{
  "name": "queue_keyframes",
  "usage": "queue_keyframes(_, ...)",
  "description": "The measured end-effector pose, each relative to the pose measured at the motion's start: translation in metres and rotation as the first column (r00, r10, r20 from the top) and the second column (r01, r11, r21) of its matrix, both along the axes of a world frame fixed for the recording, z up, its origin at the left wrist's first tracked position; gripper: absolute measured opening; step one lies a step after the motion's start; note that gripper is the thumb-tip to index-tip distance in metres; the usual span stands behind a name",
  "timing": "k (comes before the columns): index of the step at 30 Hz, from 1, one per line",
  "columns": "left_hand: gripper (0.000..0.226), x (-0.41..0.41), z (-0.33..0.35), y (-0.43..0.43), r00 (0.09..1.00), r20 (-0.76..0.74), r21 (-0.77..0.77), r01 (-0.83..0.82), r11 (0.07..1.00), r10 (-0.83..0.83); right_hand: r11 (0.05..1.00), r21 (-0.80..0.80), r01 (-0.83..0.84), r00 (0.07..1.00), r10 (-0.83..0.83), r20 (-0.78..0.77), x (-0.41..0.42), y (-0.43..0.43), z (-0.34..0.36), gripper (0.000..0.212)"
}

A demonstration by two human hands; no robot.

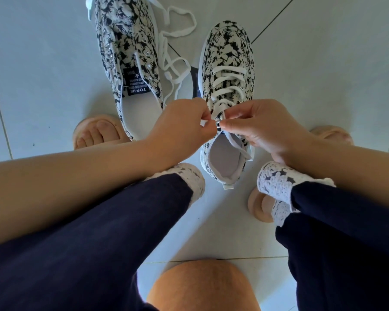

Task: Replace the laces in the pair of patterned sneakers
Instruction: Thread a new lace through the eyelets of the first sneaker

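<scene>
We see both hands meet just above the frame's centre, over the collar of the laced sneaker (pixel 228 52). It stands on the tiled floor (pixel 43 63) with its toe toward twelve o'clock. The left hand (pixel 182 129) pinches an end of the white lace (pixel 227 78) between thumb and curled forefinger. The right hand (pixel 265 131), at its three o'clock, pinches the shoe's edge beside a metal eyelet (pixel 217 124). Together they hide the top of the tongue from us. Another stretch of lace trails across the shoe's opening toward five o'clock.

At ten o'clock of the hands lies the unlaced sneaker (pixel 126 41), its loose lace (pixel 177 63) heaped between the two shoes, by a dark flat piece (pixel 194 83). A peach slipper (pixel 99 120) sits just beside that shoe's heel. Dark trouser legs (pixel 99 243) with white lacy cuffs fill the lower frame, with an orange rounded thing (pixel 202 288) between them at six o'clock.
</scene>
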State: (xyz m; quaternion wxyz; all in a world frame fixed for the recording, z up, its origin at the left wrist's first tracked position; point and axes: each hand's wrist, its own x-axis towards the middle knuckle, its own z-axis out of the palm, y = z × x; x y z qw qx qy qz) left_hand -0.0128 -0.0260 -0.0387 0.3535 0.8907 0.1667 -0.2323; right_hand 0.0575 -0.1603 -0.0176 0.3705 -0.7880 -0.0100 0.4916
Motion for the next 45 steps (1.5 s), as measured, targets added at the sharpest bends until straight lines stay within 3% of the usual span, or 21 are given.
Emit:
queue_keyframes(5,0.017,-0.002,-0.001,0.002,0.998,0.023,0.022,0.051,0.998,-0.052,0.999,-0.03,0.044,0.998,-0.043,0.044,-0.004,-0.002,-0.007,0.012)
queue_keyframes(8,0.019,0.002,-0.002,0.008,0.996,0.072,0.034,0.047,0.998,-0.049,0.999,-0.025,0.033,0.998,-0.032,0.045,-0.004,0.0,-0.007,0.001)
queue_keyframes(17,0.017,0.003,-0.005,0.01,0.994,0.097,0.029,0.051,0.998,-0.054,0.999,-0.032,-0.036,0.992,0.039,0.12,-0.007,0.001,-0.016,0.03)
queue_keyframes(28,0.018,-0.005,-0.006,0.009,0.981,0.083,0.009,0.173,0.985,-0.173,0.999,-0.051,-0.01,0.999,0.012,0.037,-0.004,0.001,-0.015,0.002)
queue_keyframes(39,0.018,0.004,0.003,0.007,0.971,0.015,0.054,0.238,0.97,-0.239,1.0,0.022,0.004,0.998,-0.003,-0.062,0.002,-0.001,-0.007,0.006)
queue_keyframes(45,0.022,0.021,0.011,0.008,0.89,-0.009,0.19,0.448,0.873,-0.455,0.997,0.067,-0.028,0.992,0.036,-0.117,0.007,-0.003,-0.005,0.016)
